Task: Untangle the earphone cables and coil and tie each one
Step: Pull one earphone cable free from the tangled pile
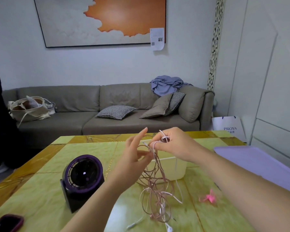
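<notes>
Head view: blurred earphone cables [158, 194] in pinch of right hand [176, 146], left hand [132, 162] apparently open, box [180, 169] half-hidden

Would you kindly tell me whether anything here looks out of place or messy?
The earphone cables hang from the right hand in a tangle, spilling onto the table. A blue cloth lies crumpled over the sofa back, and a paper sheet curls off the painting corner.

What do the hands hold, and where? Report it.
Right hand pinches the tangled earphone cables at their top; the rest hangs down. Left hand touches strands; grip cannot be told.
</notes>
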